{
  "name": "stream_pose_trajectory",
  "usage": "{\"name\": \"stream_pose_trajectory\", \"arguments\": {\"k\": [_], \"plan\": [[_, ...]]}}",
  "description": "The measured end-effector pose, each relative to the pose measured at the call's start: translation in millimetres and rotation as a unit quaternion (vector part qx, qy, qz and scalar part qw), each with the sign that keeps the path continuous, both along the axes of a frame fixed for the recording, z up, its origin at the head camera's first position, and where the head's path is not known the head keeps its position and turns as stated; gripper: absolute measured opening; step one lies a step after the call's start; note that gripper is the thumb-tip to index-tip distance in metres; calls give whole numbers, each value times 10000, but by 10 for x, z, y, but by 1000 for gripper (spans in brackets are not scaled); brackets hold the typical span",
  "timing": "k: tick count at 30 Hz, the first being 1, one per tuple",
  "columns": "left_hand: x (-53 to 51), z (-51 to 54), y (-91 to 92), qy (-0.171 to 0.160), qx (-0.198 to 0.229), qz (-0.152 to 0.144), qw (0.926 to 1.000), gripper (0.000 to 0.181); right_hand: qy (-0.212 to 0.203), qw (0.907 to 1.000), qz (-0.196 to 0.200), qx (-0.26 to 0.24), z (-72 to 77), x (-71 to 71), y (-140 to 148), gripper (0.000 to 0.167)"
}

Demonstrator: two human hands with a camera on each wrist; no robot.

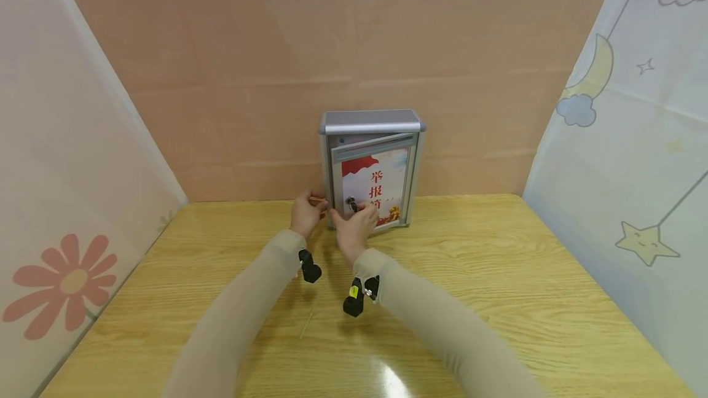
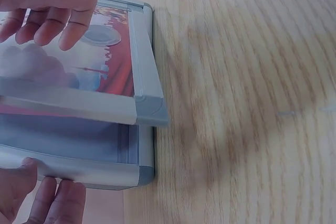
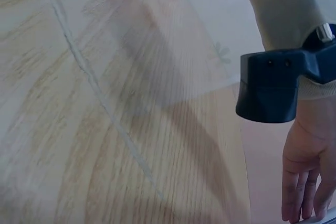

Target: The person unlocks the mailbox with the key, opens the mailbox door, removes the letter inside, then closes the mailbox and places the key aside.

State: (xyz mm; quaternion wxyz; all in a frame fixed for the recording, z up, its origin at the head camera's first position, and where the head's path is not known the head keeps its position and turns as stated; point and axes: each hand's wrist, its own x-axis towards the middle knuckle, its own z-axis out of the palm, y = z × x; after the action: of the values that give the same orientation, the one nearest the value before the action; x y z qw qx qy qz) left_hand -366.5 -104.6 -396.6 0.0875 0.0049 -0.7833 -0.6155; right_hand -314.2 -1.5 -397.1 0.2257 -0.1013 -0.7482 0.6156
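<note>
A grey metal box with a sloping top [image 1: 372, 118] stands upright at the back of the table. Its picture-fronted door [image 1: 359, 164], printed with red characters, stands ajar along the left edge, and a dark gap shows inside in the left wrist view. My left hand [image 1: 307, 215] grips the box's left side frame, thumb on the front and fingers along the side [image 2: 58, 198]. Over the door's lower left lies my right hand [image 1: 354, 232], fingers loosely extended and thumb near the door's free edge. Small dark keys [image 1: 351, 203] hang at the door beside it.
The wooden table [image 1: 498, 275] reaches back to a pinkish-brown wall sheet [image 1: 249, 78]. Patterned white panels stand at left [image 1: 72, 140] and right [image 1: 636, 158]. A thin pale line [image 3: 105, 98] crosses the table in the right wrist view. Black camera mounts [image 1: 310, 268] sit on both wrists.
</note>
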Motion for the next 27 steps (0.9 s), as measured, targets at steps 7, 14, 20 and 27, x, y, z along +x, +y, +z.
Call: {"name": "stream_pose_trajectory", "arguments": {"k": [7,14,20,27], "plan": [[-3,-13,26,39,-17,18,10000,22,18,9992,374,-141,-39,111,129,52],[-15,-33,45,72,-161,43,9998,21,5,9937,992,-530,-42,292,350,55],[-37,-30,70,68,-346,142,9993,21,-217,9866,1518,-558,-8,488,628,45],[-53,-13,91,110,-477,212,9986,20,-405,9818,1784,-517,-3,669,1029,36]]}}
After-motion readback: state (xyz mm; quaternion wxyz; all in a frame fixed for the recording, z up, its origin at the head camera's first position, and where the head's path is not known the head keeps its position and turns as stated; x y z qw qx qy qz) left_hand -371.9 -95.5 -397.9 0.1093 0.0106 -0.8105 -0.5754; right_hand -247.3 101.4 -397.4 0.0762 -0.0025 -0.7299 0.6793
